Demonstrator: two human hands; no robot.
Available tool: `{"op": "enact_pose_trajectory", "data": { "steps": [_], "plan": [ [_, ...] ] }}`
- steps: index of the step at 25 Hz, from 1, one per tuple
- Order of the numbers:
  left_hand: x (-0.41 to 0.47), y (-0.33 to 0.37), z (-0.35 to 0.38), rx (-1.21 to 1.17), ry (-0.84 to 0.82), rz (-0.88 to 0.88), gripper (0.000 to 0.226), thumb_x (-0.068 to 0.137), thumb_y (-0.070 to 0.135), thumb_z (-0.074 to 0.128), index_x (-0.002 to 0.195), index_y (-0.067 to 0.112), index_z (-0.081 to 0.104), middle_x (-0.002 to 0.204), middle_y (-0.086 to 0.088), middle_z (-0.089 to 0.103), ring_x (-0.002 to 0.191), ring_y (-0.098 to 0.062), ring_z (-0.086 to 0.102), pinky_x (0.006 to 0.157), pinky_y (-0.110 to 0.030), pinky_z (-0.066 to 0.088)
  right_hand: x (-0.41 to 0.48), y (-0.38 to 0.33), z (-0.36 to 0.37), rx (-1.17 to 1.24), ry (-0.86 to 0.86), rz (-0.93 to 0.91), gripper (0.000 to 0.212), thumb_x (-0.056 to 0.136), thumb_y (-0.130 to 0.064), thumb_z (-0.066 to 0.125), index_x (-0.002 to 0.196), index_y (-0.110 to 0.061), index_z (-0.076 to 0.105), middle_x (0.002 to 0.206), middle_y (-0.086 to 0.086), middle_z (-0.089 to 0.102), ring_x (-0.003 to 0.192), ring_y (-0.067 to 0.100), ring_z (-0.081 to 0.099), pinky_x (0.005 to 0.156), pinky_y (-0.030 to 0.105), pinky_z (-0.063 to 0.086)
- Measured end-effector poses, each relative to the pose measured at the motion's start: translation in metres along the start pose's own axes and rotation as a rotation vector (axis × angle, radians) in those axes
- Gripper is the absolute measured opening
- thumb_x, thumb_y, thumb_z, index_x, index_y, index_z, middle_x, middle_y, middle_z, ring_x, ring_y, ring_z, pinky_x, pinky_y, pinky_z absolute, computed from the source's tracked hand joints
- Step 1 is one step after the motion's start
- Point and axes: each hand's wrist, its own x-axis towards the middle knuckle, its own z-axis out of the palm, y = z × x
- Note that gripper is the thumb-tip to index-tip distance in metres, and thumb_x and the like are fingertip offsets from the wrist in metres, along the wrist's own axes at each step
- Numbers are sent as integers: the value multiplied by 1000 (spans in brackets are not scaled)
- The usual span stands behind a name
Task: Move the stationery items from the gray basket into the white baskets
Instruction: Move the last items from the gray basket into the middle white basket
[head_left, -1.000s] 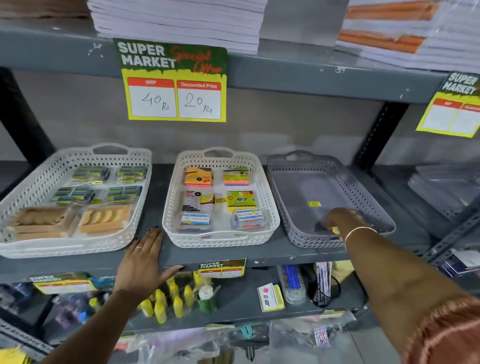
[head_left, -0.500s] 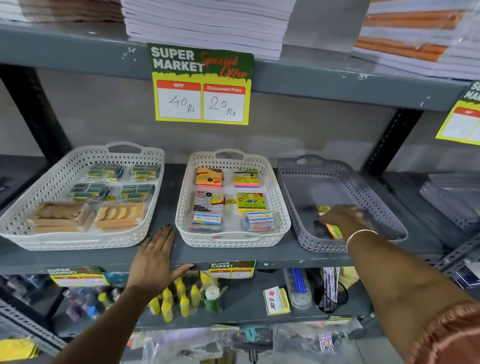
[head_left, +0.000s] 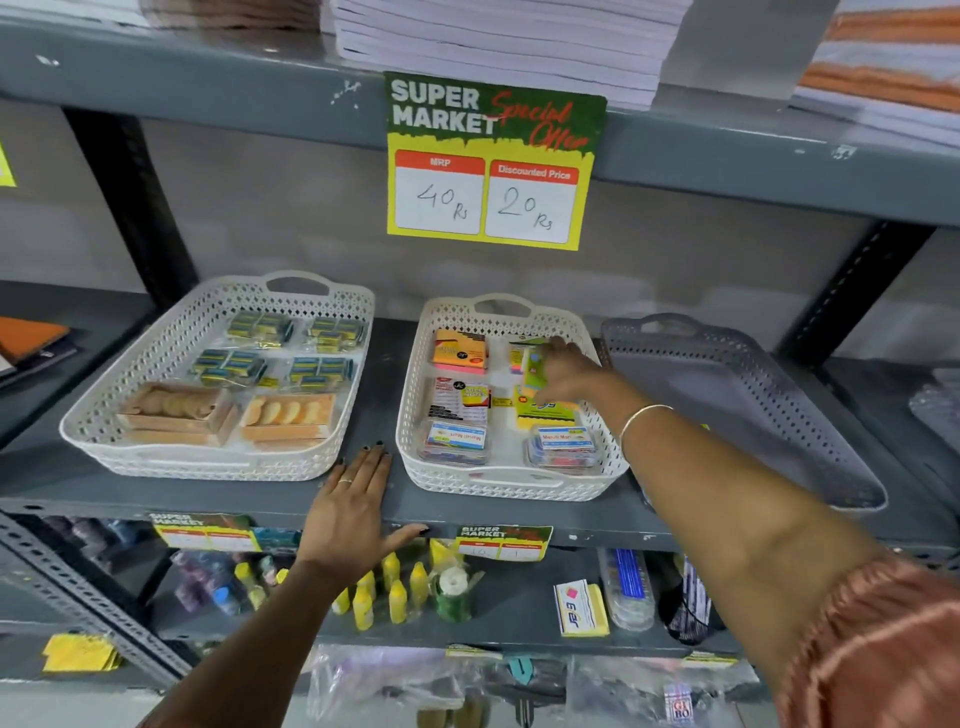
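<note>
My right hand (head_left: 563, 371) has carried the last sticky-note pad (head_left: 535, 370), fingers pinched around it, from the now-bare gray basket (head_left: 753, 415) at right into the middle white basket (head_left: 415, 415).

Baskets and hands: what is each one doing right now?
gray basket: no items visible inside.
middle white basket: holds stationery packs.
left white basket: full of packs.
right hand: over the middle basket, holding a small green pack.
left hand: flat on the shelf edge.
</note>
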Motion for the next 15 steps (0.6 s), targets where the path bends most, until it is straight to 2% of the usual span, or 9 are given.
{"op": "enact_pose_trajectory", "data": {
  "steps": [3, 6, 8, 12, 14, 15],
  "plan": [
    [1, -1, 1, -9, -23, 12, 102, 75, 81, 13, 127, 3, 53, 129, -12, 57, 119, -23, 54, 102, -38, 39, 11, -2, 19, -44, -119, -22, 77, 73, -24, 74, 139, -7, 39, 145, 17, 36, 130, 33, 41, 104, 39, 43],
    [3, -2, 1, -20, -30, 18, 102, 75, 81, 13, 125, 3, 54, 127, -13, 58, 117, -24, 55, 104, -35, 25, 16, -2, 24, -43, -179, -42, 85, 75, -21, 74, 147, -10, 30, 144, 15, 35, 128, 32, 43, 102, 40, 45],
    [3, -2, 2, -26, -34, 21, 102, 75, 81, 14, 125, 2, 54, 127, -13, 58, 117, -25, 55, 102, -34, 22, 17, -4, 26, -54, -197, -52, 86, 77, -20, 74, 148, -9, 28, 145, 16, 34, 129, 32, 43, 103, 40, 45],
    [2, -4, 6, -13, 0, 8, 101, 75, 81, 15, 126, 2, 53, 129, -14, 57, 118, -26, 54, 103, -35, 22, 17, -4, 28, -25, -226, -19, 89, 75, -20, 75, 148, -11, 25, 147, 13, 36, 132, 31, 42, 106, 42, 43],
    [2, -5, 6, -15, 23, 26, 102, 74, 82, 15, 127, 3, 51, 130, -13, 57, 119, -25, 54, 105, -36, 28, 14, -4, 23, 23, -239, -16, 92, 76, -21, 75, 150, -15, 21, 153, 11, 30, 138, 29, 36, 110, 42, 39],
    [2, -5, 5, -29, 30, 30, 102, 74, 82, 16, 130, 3, 49, 131, -12, 56, 120, -25, 53, 105, -37, 32, 9, -4, 17, 58, -212, -27, 87, 79, -20, 72, 150, -13, 22, 154, 11, 29, 139, 29, 34, 111, 39, 37]
  ]
}}
